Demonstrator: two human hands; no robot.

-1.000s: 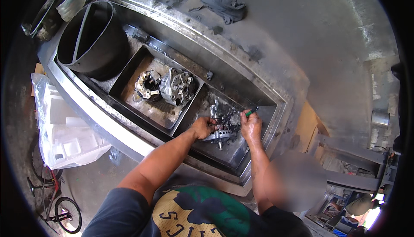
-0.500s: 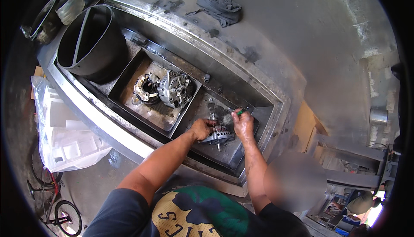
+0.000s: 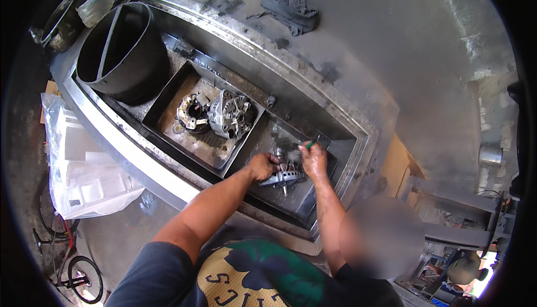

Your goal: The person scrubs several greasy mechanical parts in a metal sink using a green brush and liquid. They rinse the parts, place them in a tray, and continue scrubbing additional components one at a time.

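Fingers closed, my left hand (image 3: pixel 262 166) grips an alternator rotor with its round, holed end plate (image 3: pixel 274 180), whose shaft points toward me. My right hand (image 3: pixel 314 160) is closed round a brush with a green handle (image 3: pixel 311 145). The brush's pale bristles lie just above the rotor, close to my left fingertips; whether they touch it I cannot tell. Both hands are over the right part of a metal basin (image 3: pixel 362 147). To their left, a metal tray (image 3: pixel 210 160) holds a grey alternator housing (image 3: pixel 230 116) and a round part with an open centre (image 3: pixel 191 112).
A large dark bucket (image 3: pixel 126 52) with a crossbar stands at the basin's left end. Beyond the far rim lies a grey rag (image 3: pixel 291 13). Plastic-wrapped white packaging (image 3: pixel 89 167) is at the left, with a bicycle (image 3: pixel 84 279) below it.
My right hand and the brush have shifted very slightly over the rotor. My left hand keeps its grip. The whole view has moved a little.
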